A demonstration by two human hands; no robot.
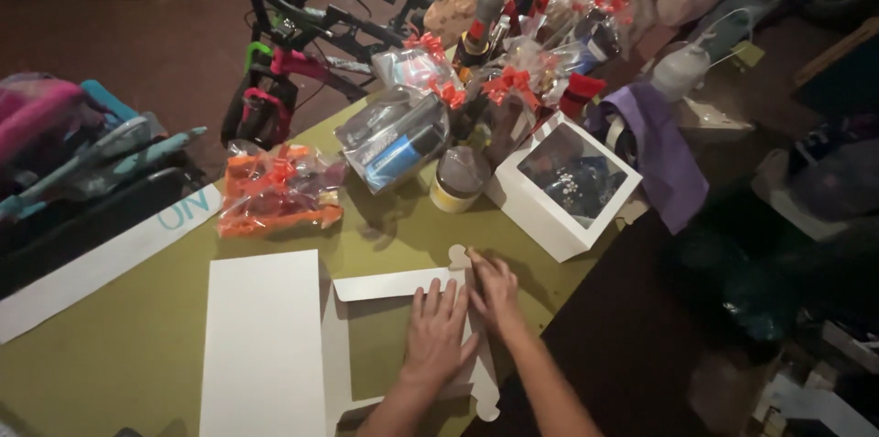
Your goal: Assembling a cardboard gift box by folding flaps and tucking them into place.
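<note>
An olive-green bench [137, 345] carries a flat white cardboard box blank [265, 345] with a window cutout, lying unfolded near its front edge. Farther back lie an orange cellophane-wrapped packet [275, 194], a clear bag of bottles [394, 139], a round jar [458, 179] and a white windowed box [566, 182] (dark contents, too dim to tell).

Single head-worn view, looking steeply down, close over green table [137, 336], slightly tilted
</note>
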